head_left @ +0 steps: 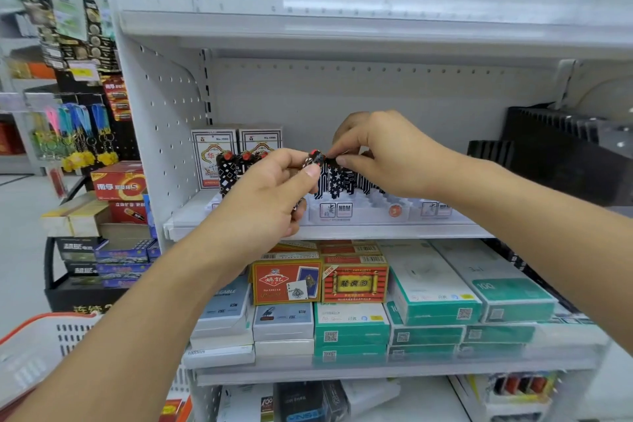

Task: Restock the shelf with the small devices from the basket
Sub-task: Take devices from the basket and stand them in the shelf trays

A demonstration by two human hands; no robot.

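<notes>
My left hand (270,195) grips several small black-and-white patterned lighters with red caps; one lighter (314,158) sticks up between thumb and forefinger. My right hand (376,151) pinches the top of that lighter from the right. Both hands hover over a white stepped display tray (346,212) on the middle shelf (342,232). More lighters (342,181) stand in the tray behind my hands, and three lighters (236,168) stand at its left end. The white basket (41,349) with an orange rim is at the lower left.
Two white card boxes (214,154) stand at the shelf's back left. A black rack (561,154) fills the right end. The shelf below holds red card boxes (322,279) and green-white boxes (472,288). A side display (102,216) of batteries and keychains stands to the left.
</notes>
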